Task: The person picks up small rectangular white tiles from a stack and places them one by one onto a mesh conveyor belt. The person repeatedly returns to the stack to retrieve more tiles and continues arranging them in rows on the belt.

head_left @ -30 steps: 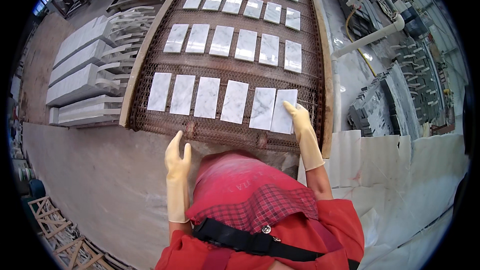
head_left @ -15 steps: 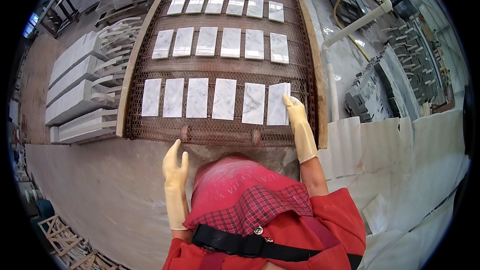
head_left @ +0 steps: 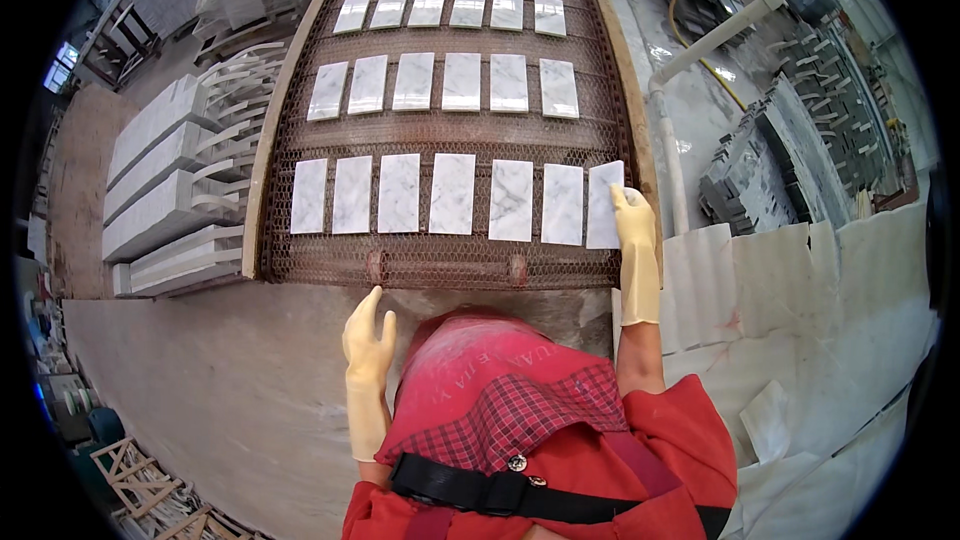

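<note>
Right hand (head_left: 634,230), gloved, fingers together and flat on the rightmost marble tile (head_left: 603,202) in the near row on the mesh conveyor (head_left: 450,265), left hand (head_left: 367,340) open and empty; tile looks stiff, heavy, chip-prone, so grip its long edges.

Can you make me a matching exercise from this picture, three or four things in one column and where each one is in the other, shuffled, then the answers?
Things:
1. right hand
2. left hand
3. white pipe
4. stacked stone slabs

Places:
A. left of the mesh conveyor
B. on the rightmost marble tile of the nearest row
C. right of the conveyor, running up and away
D. over the stone surface just below the conveyor's near edge, holding nothing

Pairs: 1-B, 2-D, 3-C, 4-A
</note>
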{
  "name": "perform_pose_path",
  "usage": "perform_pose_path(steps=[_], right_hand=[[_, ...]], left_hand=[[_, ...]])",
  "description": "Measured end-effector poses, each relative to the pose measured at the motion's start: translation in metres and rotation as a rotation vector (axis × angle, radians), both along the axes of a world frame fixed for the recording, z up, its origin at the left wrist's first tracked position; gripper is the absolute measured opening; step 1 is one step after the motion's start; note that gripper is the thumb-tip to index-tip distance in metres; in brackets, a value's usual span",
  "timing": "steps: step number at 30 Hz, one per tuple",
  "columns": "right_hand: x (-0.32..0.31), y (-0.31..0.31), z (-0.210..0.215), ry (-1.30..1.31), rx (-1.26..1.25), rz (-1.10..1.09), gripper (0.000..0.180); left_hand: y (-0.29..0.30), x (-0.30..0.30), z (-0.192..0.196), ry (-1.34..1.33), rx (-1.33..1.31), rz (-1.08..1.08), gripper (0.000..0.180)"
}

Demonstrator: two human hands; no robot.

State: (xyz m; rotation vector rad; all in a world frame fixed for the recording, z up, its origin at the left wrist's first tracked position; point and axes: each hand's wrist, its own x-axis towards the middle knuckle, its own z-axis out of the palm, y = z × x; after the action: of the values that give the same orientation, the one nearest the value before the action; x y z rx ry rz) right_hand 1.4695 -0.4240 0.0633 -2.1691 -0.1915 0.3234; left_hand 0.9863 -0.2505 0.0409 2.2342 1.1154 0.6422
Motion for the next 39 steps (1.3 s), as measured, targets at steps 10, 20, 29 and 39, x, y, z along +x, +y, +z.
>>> perform_pose_path(steps=[10,20,29,39], right_hand=[[-0.05,-0.047,-0.022,0.178,0.266,-0.073,0.041],[-0.098,-0.013,-0.032,0.292,0.286,0.067,0.034],[-0.107,0.035,0.011,0.177,-0.039,0.101,0.04],[-0.095,0.05,-0.008,0.192,-0.014,0.109,0.042]], left_hand=[[-0.011,0.017,-0.006,0.042,-0.043,-0.102,0.049],[-0.014,0.039,-0.008,0.081,-0.041,-0.241,0.051],[-0.022,0.026,-0.014,0.075,-0.035,-0.185,0.05],[-0.023,0.014,-0.025,0.073,-0.048,-0.145,0.049]])
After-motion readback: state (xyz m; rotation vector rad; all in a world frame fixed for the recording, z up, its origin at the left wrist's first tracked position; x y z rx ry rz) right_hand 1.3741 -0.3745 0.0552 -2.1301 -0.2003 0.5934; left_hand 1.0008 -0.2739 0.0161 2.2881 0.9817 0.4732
